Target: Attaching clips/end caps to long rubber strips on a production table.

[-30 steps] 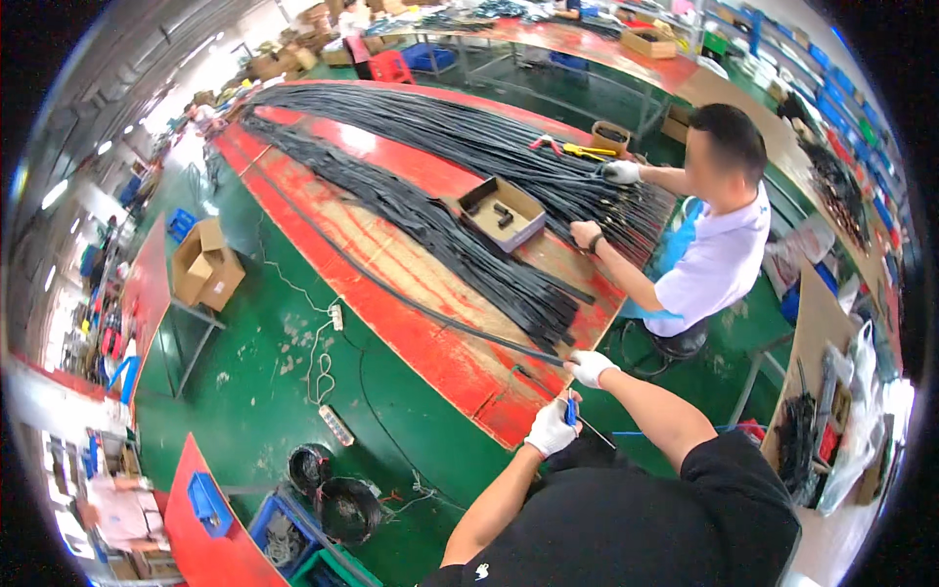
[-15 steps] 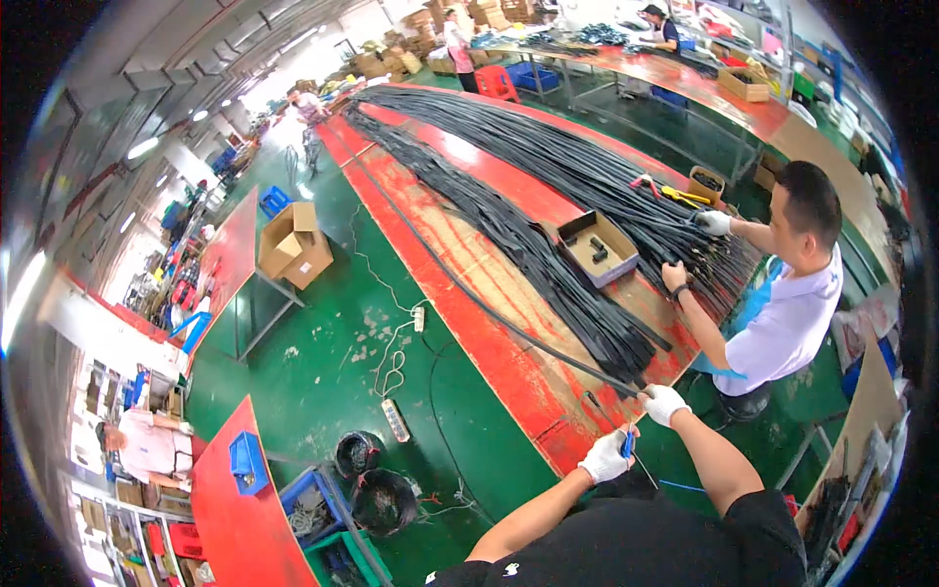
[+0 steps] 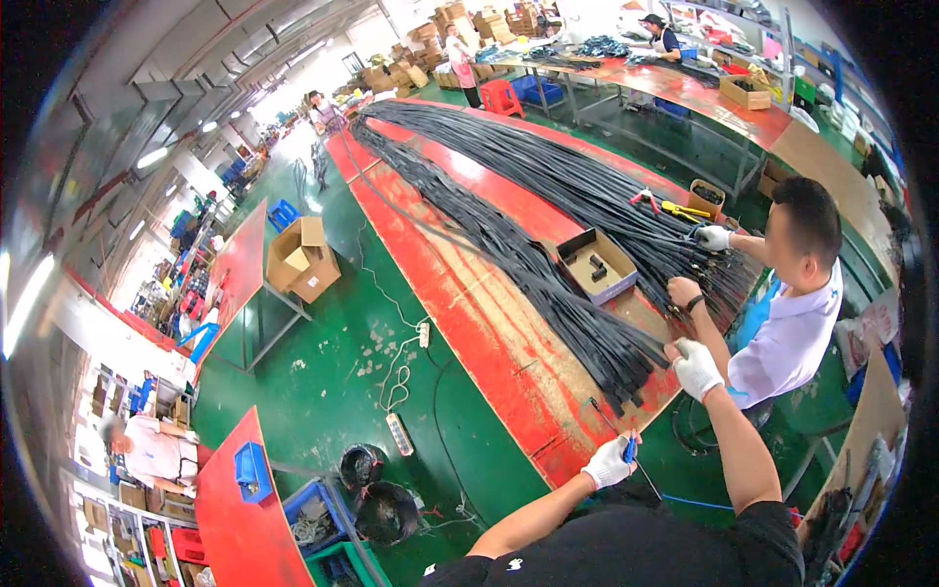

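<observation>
My right hand [image 3: 697, 371], in a white glove, is closed around the end of a long black cable [image 3: 469, 243], which stretches back over a bundle of black cables [image 3: 577, 328] on the red table [image 3: 479, 362]. Lower down, my gloved left hand [image 3: 610, 462] is closed on a tool with a blue handle [image 3: 631, 450]. A thin dark rod [image 3: 648, 479] shows beside that hand, though its exact kind is unclear. Across the table, a co-worker's gloved hand [image 3: 715, 238] and a bare hand [image 3: 685, 291] are at the ends of a second cable bundle [image 3: 548, 157].
A small open carton [image 3: 599, 264] with black parts sits between the bundles. Pliers with yellow handles [image 3: 683, 209] lie on the far bundle. On the green floor are a white power strip [image 3: 398, 433], its cord and black buckets [image 3: 386, 514]. A blue hose [image 3: 696, 504] runs at my right.
My right hand has moved up and to the right with the cable end, and the cable has swung from the table's bare left side onto the near bundle. My left hand stays nearly in place.
</observation>
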Demonstrator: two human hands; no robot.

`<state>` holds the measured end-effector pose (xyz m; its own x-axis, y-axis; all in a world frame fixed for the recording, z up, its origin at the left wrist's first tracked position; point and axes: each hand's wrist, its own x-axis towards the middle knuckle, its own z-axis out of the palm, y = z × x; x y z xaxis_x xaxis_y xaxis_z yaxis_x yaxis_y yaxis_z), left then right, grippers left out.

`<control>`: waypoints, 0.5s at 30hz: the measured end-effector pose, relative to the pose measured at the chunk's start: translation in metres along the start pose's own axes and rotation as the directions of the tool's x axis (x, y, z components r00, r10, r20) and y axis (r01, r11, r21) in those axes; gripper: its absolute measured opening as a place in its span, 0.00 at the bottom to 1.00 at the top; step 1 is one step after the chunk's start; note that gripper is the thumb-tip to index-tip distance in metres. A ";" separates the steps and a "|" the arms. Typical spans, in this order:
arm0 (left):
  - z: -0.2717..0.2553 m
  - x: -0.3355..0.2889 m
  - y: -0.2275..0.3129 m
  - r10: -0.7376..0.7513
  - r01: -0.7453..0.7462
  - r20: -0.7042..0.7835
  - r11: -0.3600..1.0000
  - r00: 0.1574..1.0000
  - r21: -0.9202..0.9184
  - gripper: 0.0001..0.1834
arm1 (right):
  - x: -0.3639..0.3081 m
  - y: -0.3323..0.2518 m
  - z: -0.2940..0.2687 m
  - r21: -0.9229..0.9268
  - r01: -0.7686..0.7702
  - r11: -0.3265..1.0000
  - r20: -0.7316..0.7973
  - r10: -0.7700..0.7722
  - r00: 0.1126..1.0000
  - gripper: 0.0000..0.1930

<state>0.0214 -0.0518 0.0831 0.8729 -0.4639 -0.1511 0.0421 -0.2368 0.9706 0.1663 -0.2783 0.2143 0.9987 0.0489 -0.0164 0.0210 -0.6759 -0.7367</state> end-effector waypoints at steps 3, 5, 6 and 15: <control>0.005 0.012 -0.021 0.064 -0.062 -0.046 0.997 0.997 0.037 0.23 | 0.037 -0.044 -0.022 0.016 0.018 1.000 -0.039 -0.018 0.999 0.19; 0.012 0.024 -0.003 0.076 -0.074 -0.019 0.994 0.997 0.079 0.23 | 0.079 -0.017 -0.037 0.099 0.151 0.984 -0.211 -0.127 0.969 0.17; 0.012 0.026 0.003 0.043 -0.042 -0.011 0.996 0.999 0.078 0.23 | 0.093 -0.023 -0.045 0.219 0.088 0.972 -0.200 -0.044 0.979 0.17; -0.004 0.045 0.004 -0.099 0.089 0.052 0.984 0.994 0.156 0.26 | 0.224 0.024 -0.056 0.134 -0.095 0.986 -0.280 0.129 0.951 0.22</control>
<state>0.0625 -0.0701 0.0805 0.8379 -0.4822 -0.2556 0.0438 -0.4074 0.9122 0.3927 -0.3251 0.2309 0.9660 -0.2465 0.0783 -0.0800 -0.5727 -0.8158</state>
